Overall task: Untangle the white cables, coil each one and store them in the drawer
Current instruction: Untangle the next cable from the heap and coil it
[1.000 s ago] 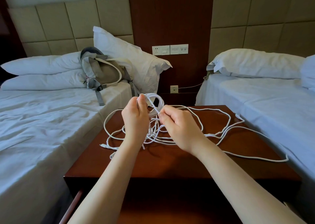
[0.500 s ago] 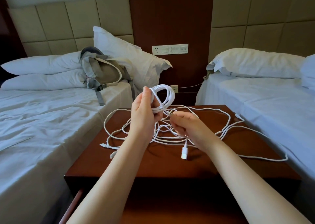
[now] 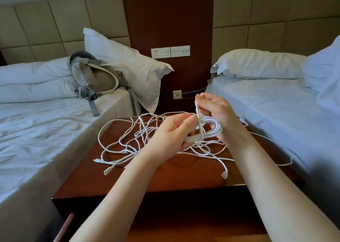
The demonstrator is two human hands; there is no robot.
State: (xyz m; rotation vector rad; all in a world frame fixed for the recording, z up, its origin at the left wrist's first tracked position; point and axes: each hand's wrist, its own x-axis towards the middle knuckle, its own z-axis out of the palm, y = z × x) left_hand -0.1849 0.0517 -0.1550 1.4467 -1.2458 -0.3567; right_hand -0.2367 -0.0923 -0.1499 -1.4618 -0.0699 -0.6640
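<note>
At frame centre a coil [image 3: 211, 129] of white cable sits gripped in the curled left hand [image 3: 173, 133]; the right hand [image 3: 217, 109] pinches a strand [image 3: 196, 109] just above it. Loose white cables [image 3: 128, 144] sprawl over the dark wooden tabletop [image 3: 184, 175] beneath. A bed [image 3: 46, 131] flanks each side; a backpack [image 3: 95, 78] leans upper left

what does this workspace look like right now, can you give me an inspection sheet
surface: dark wood nightstand, standing between two beds
job's things: small white coil held above the nightstand
clutter: nothing seen
hands: left hand grips the coil; right hand pinches its loose strand
cables: white tangle spread over the top, one strand trailing onto the right bed
surroundings: backpack on the left bed, wall sockets
</note>
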